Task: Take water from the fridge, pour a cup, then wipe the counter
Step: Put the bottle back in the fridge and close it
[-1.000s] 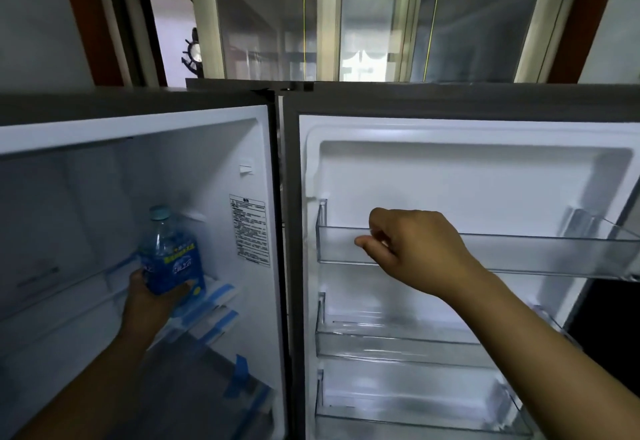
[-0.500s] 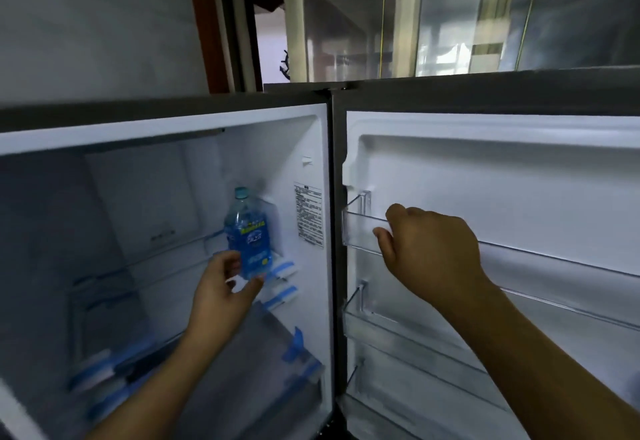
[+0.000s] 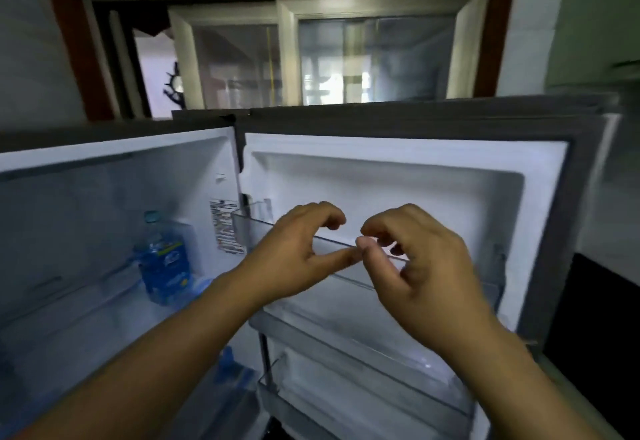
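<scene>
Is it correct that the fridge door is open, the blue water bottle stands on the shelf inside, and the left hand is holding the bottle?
Not quite. In the head view the left hand holds nothing; it is before the open door, near the right hand. The bottle stands alone on the shelf.

1. The clear plastic water bottle with the blue label [image 3: 165, 259] looks glossy, and its label is shiny film.
2. The white fridge liner [image 3: 104, 204] is smooth moulded plastic, kinda satin.
3. The transparent plastic door shelves [image 3: 363, 346] are glossy and glassy-looking.
4. The grey fridge door edge [image 3: 398, 117] reads as matt metal.
5. The reddish-brown window frame [image 3: 69, 41] looks like lacquered wood, with glass panes inside.
</scene>
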